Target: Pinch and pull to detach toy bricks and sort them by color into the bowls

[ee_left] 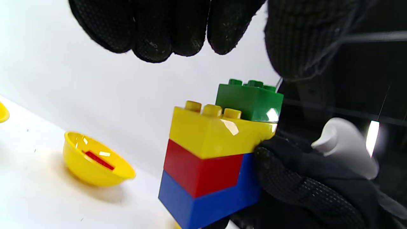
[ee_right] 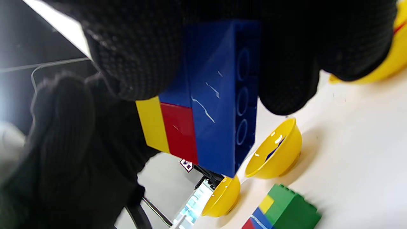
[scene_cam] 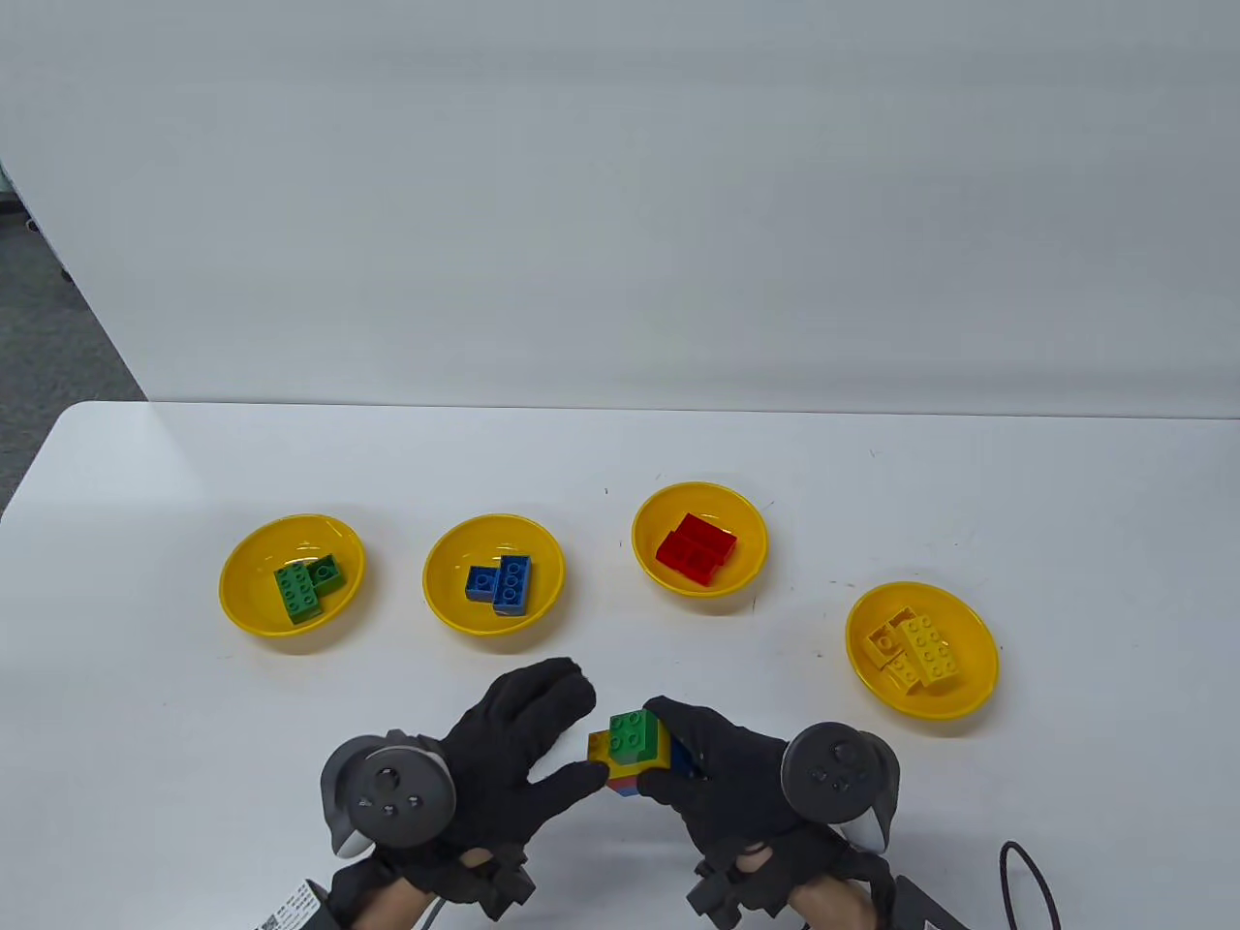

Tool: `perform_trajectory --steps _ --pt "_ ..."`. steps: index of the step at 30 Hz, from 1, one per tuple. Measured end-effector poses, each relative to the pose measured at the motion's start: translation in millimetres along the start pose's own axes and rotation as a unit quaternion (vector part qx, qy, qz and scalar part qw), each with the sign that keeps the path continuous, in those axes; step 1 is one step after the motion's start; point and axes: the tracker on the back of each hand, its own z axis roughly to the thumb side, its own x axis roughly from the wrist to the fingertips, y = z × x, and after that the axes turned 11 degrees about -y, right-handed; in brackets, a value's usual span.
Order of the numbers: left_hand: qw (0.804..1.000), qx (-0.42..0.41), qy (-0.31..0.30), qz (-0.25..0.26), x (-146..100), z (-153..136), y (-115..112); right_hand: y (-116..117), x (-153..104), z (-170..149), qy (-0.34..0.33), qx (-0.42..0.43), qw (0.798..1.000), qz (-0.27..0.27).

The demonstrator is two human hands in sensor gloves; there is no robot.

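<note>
With the right hand clamped on the stacked block of plastic bricks just below the blue-brick bowl, the left hand, fingers apart, should pinch the small green brick and pull straight up.

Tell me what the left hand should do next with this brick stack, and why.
Probably pinch the green brick with the left hand and pull it off: it tops the stack, the right hand already grips the stack, and left fingers hover open above.
</note>
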Motion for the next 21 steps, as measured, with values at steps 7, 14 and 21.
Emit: perform_trajectory --steps 7,14,21 --pt "0.996 -0.003 -0.014 -0.087 37 7 -23 -2 -3 7 -0.02 -0.063 0.998 -0.003" --pt "0.995 -0.073 0.0 -0.066 21 -13 -30 11 -9 2 -0.028 -0.085 0.996 0.017" --pt "0.987 -0.145 0.071 0.026 11 -35 1 14 -9 0 -0.014 -0.045 0.999 0.021"
